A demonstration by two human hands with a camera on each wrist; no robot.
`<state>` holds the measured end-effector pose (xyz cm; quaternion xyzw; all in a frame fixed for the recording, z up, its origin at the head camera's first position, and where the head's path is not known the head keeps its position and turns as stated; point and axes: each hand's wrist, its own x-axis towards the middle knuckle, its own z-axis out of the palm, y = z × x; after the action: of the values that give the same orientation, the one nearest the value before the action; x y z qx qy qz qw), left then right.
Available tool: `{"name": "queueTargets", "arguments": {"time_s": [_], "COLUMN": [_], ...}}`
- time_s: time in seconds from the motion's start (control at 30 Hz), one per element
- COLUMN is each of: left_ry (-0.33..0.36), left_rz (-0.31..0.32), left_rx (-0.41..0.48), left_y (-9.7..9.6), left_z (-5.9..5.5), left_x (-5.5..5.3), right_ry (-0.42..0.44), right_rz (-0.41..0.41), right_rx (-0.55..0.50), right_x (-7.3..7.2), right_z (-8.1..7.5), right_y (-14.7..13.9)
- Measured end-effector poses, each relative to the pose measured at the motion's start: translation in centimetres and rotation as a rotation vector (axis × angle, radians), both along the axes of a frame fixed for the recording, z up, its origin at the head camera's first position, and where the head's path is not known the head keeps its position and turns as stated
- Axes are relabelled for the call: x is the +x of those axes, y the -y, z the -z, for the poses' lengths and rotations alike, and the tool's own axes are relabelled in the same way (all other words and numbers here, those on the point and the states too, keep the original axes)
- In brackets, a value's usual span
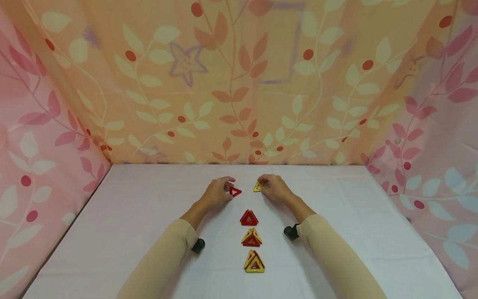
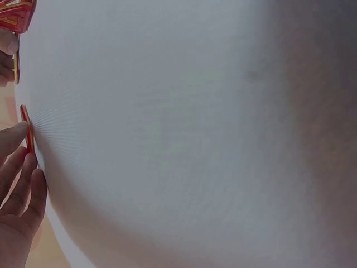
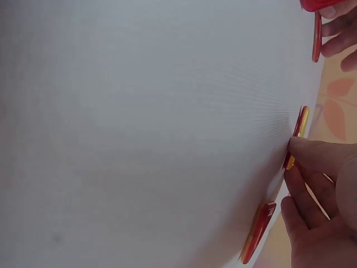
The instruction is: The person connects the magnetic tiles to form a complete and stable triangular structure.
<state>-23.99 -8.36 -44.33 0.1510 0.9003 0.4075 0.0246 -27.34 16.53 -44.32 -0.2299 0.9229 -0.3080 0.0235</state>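
Observation:
In the head view my left hand (image 1: 218, 192) pinches a red triangular frame (image 1: 238, 192) between thumb and fingers, near the far side of the table. Seen edge-on in the left wrist view, that red frame (image 2: 29, 139) stands upright close to the cloth. Across a small gap, my right hand (image 1: 275, 187) pinches a yellow triangular frame (image 1: 256, 189). The right wrist view shows red along one side of this yellow piece (image 3: 305, 120), with thumb and fingertips on its lower end. Another red and yellow piece (image 3: 259, 231) lies just below the right fingers.
Three small pyramids of triangular pieces stand in a column toward me: a red one (image 1: 249, 218), a red and yellow one (image 1: 252, 238) and a mostly yellow one (image 1: 254, 262). White cloth covers the table (image 1: 112, 224). Patterned curtains (image 1: 239, 83) enclose the back and sides.

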Motion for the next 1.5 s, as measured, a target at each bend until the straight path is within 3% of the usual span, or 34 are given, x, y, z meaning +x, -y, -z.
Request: {"name": "queueTargets", "arguments": {"time_s": [0.23,0.6,0.77,1.5], "left_ry": [0.0,-0.019,-0.024,-0.027], "left_rz": [0.006,-0.018,0.0,0.025], "left_rx": [0.012,-0.024,-0.015,-0.017], "left_y": [0.0,-0.4,-0.4,-1.7], "left_z": [-0.1,0.2,0.4,0.3], "left_x": [0.0,0.2,0.2,0.6], "right_ry": [0.023,0.057,0.052,0.043], "right_rz": [-0.004,-0.062,-0.094,-0.139], "right_rx": [0.011,0.03,0.044,0.02], "right_x": [0.5,2.2,2.7,3.4], "right_z": [-0.1,-0.3,-0.5,-0.4], "right_y": [-0.1,0.0,0.1,0.6]}}
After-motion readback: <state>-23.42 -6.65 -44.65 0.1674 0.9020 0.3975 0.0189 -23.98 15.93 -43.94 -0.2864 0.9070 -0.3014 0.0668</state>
